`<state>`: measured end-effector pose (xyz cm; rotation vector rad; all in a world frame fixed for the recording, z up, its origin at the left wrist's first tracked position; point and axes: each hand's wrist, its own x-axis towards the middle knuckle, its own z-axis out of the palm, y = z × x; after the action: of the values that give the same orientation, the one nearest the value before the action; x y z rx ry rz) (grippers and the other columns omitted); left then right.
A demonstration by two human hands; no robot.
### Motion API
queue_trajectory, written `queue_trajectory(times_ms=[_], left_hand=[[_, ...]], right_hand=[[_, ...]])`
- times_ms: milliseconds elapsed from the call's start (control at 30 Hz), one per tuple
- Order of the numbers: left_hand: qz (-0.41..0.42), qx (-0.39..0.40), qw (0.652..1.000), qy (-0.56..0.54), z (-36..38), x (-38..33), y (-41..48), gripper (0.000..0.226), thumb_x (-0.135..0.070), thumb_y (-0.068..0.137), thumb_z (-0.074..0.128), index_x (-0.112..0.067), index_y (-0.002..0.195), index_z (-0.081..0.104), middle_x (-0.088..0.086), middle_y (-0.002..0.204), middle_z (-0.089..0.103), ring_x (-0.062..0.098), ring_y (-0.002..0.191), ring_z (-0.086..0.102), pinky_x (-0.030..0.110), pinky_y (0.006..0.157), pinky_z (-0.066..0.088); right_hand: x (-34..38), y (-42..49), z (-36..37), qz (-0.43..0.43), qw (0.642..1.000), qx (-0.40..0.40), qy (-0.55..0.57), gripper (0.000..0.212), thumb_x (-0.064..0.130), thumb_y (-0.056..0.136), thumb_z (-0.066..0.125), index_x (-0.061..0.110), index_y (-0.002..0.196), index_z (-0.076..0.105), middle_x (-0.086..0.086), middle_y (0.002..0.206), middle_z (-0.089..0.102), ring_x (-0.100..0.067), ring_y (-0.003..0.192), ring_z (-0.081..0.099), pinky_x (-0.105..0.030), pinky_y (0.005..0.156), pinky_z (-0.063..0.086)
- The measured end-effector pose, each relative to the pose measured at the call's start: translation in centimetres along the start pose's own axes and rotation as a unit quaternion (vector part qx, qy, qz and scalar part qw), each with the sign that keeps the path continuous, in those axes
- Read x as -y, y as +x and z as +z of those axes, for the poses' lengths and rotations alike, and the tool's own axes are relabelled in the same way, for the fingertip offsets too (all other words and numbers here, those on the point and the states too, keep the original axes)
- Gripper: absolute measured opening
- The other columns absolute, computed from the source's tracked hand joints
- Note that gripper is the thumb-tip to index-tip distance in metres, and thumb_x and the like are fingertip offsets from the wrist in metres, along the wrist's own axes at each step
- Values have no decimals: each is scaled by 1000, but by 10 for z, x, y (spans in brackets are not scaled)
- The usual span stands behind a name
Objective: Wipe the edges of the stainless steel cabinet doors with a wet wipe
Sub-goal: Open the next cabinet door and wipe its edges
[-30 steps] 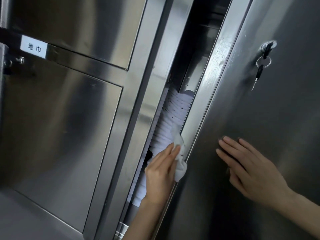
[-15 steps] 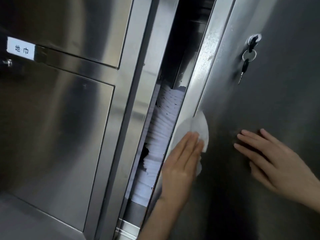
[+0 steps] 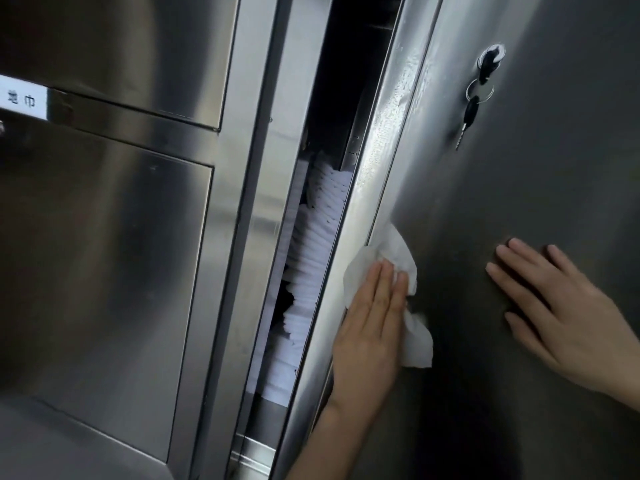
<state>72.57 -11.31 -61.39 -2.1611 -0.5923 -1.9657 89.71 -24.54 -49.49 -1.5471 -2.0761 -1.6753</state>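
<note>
The right stainless steel cabinet door (image 3: pixel 540 209) stands slightly ajar, its left edge strip (image 3: pixel 384 140) streaked with moisture. My left hand (image 3: pixel 370 327) lies flat on that edge, fingers together, pressing a white wet wipe (image 3: pixel 398 251) against the metal; the wipe spills out above and to the right of my fingers. My right hand (image 3: pixel 554 306) rests flat on the door face, fingers spread, holding nothing.
Through the gap a stack of white folded cloths (image 3: pixel 311 258) shows inside the cabinet. A key ring with keys (image 3: pixel 479 88) hangs from the door lock. To the left are closed steel doors (image 3: pixel 104 254) and a white label (image 3: pixel 22 98).
My left hand came out of the gap with the wipe and moved right onto the front of the door edge. My right hand shifted right on the door face.
</note>
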Motion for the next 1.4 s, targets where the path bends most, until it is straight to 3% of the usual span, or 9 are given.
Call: queue_trajectory(times_ms=[233,400,533,667,800,967,1100,1233,1400], left_hand=[[-30,17,999,-15,-18,17,4,44,-3,91,47,3,134,51,20,142,47,36,134,42,46,101,48],[-71,6,997,-11,-25,33,7,57,10,78,72,4,132,53,21,141,48,37,133,43,45,108,36],[-58,1,998,-32,-32,45,5,54,7,83,66,3,134,51,18,144,45,33,136,40,36,111,34],[-59,-1,997,-43,-32,43,5,50,4,86,61,2,135,50,19,144,45,33,136,40,39,109,37],[-71,-8,996,-47,-31,43,4,55,10,82,64,0,134,50,17,143,46,31,136,42,27,114,29],[-25,-6,999,-39,-46,56,5,30,-1,93,55,0,121,65,14,134,58,25,130,52,30,112,37],[-34,67,997,12,-88,57,34,20,0,88,63,-2,105,74,8,116,69,20,111,64,29,96,50],[-39,112,992,32,-143,29,68,20,-7,90,59,-7,100,76,3,109,72,15,102,68,25,87,53],[-163,168,971,42,-222,-39,150,23,-15,86,55,-14,93,76,-8,92,73,5,84,64,13,70,46]], right_hand=[[11,20,13,-48,995,-10,-87,53,30,99,26,-1,143,26,-20,150,25,-32,141,23,-48,116,16],[26,42,20,-53,993,-17,-104,57,30,98,31,-2,144,24,-19,153,18,-31,142,19,-48,117,15],[33,47,23,-53,992,-22,-110,58,30,98,30,-3,145,21,-20,154,14,-31,144,16,-48,118,12],[32,47,22,-55,991,-16,-118,59,30,99,31,-3,146,20,-21,155,15,-32,143,18,-49,117,13],[35,47,21,-59,992,-31,-111,58,29,98,31,-3,146,22,-21,154,17,-32,142,20,-49,117,13],[31,40,30,-61,992,-45,-96,54,27,98,35,-3,143,31,-21,153,23,-32,141,24,-49,116,18],[38,47,20,-12,999,-50,-8,48,22,94,40,-1,136,42,-18,147,34,-27,141,26,-48,116,18],[54,52,-13,52,990,32,129,46,24,94,33,4,132,46,-15,144,38,-29,138,31,-50,113,23],[43,76,-117,94,927,127,339,50,29,96,27,5,124,60,-6,138,45,-25,125,48,-39,100,39]])
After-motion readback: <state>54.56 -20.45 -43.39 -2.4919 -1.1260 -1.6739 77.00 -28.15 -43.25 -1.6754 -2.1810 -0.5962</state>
